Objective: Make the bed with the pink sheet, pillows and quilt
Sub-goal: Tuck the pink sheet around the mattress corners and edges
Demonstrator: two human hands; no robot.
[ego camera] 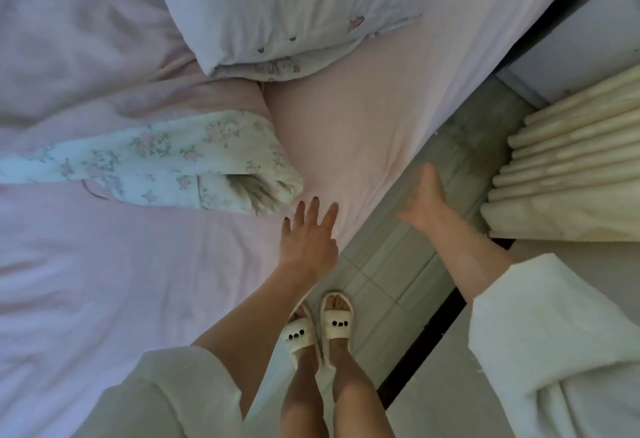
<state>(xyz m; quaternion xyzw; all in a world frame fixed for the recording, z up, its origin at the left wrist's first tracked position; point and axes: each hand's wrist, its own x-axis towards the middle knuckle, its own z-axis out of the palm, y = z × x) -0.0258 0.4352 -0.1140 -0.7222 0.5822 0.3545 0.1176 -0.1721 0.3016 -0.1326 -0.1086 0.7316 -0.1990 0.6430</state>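
Head view: your left hand (pixel 309 229) flat, fingers spread, on sheet (pixel 349 132) at bed edge; right hand (pixel 424 200) loose, blurred, holding nothing. Quilt (pixel 104 98) bunched w/ corner flipped, needs spreading. Pillow (pixel 277 4) beyond, crooked. Roughly halfway.

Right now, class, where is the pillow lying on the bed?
In the head view the pillow lies at the top centre on the pink sheet, just beyond the quilt's folded floral edge.
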